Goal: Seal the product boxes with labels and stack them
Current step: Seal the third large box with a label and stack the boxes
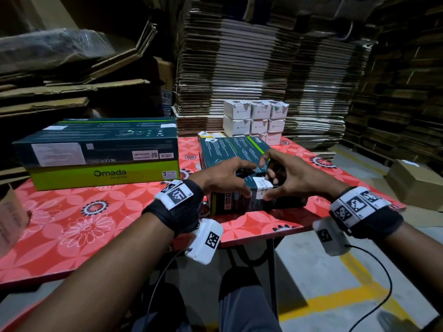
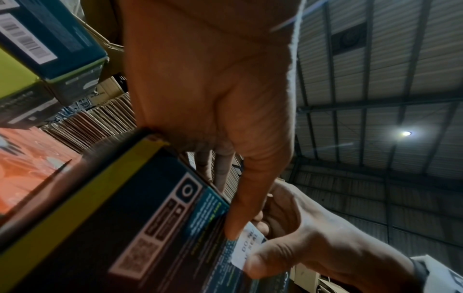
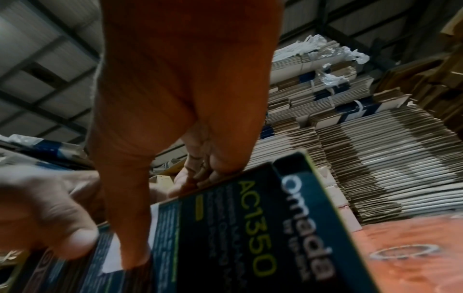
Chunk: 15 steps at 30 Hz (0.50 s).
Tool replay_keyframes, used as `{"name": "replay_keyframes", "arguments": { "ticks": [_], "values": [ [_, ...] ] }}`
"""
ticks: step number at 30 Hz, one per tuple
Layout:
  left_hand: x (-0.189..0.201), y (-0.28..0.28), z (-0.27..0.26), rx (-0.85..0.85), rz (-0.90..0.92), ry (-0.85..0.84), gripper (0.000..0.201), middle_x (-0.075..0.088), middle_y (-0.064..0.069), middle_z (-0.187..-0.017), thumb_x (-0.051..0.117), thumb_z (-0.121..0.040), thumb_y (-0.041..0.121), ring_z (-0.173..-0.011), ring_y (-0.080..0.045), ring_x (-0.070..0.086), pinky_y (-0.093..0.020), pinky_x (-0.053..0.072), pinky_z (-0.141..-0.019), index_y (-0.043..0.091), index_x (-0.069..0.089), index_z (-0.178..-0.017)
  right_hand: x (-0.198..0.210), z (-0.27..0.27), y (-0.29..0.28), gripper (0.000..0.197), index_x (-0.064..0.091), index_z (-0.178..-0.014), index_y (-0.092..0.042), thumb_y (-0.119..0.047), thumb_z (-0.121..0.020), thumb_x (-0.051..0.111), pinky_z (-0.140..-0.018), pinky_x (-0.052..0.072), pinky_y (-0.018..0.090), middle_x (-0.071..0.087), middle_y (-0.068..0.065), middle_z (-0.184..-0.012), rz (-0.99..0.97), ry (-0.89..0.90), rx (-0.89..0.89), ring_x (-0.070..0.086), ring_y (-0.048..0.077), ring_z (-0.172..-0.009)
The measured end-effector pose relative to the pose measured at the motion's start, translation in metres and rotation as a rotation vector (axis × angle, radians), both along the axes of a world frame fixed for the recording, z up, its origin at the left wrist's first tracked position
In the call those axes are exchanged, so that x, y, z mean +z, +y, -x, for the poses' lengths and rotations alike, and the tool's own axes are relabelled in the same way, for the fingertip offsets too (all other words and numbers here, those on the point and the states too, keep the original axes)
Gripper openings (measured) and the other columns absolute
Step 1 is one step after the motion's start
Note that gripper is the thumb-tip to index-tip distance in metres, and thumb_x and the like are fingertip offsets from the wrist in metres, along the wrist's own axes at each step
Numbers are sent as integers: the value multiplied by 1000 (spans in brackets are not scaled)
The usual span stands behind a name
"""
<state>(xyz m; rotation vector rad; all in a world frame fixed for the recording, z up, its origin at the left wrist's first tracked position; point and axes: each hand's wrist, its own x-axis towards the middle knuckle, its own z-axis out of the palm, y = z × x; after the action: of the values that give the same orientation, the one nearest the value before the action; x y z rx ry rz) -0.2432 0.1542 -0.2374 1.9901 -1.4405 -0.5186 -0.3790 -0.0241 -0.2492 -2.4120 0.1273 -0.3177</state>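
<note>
A dark teal Omada box (image 1: 235, 149) lies flat on the red floral table (image 1: 72, 224), right of centre. A white seal label (image 1: 262, 188) is folded over its near top edge. My left hand (image 1: 242, 180) pinches that edge just left of the label, fingers on top and thumb on the front face. My right hand (image 1: 272, 184) pinches the label itself, thumb pressing it against the front face. In the left wrist view my left thumb tip sits at the edge of the label (image 2: 246, 247). In the right wrist view my right thumb covers part of the label (image 3: 110, 259).
Two large Omada boxes (image 1: 103, 149) are stacked at the left of the table. Several small white boxes (image 1: 255, 121) are stacked at the back. Tall piles of flat cardboard (image 1: 239, 68) stand behind. A brown carton (image 1: 414, 183) sits on the floor to the right.
</note>
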Motion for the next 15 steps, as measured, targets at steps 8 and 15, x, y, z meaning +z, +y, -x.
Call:
{"name": "replay_keyframes", "arguments": {
  "ticks": [8,15],
  "values": [
    [-1,-1,-1,12,2,13,77,48,0,-142,79,-82,9,-125,-10,46,-22,37,-103,16,43,-151,6,8,0,53,58,-109,-12,-14,-70,93,-74,53,27,57,3,-81,-91,-24,22,59,10,-73],
    [-1,0,-2,17,-12,35,79,47,-1,-147,80,-81,11,-134,-17,45,-37,38,-115,19,43,-150,3,7,-6,47,57,-113,-3,12,-75,81,-72,52,26,59,2,-81,-184,-27,38,56,20,-74]
  ]
}}
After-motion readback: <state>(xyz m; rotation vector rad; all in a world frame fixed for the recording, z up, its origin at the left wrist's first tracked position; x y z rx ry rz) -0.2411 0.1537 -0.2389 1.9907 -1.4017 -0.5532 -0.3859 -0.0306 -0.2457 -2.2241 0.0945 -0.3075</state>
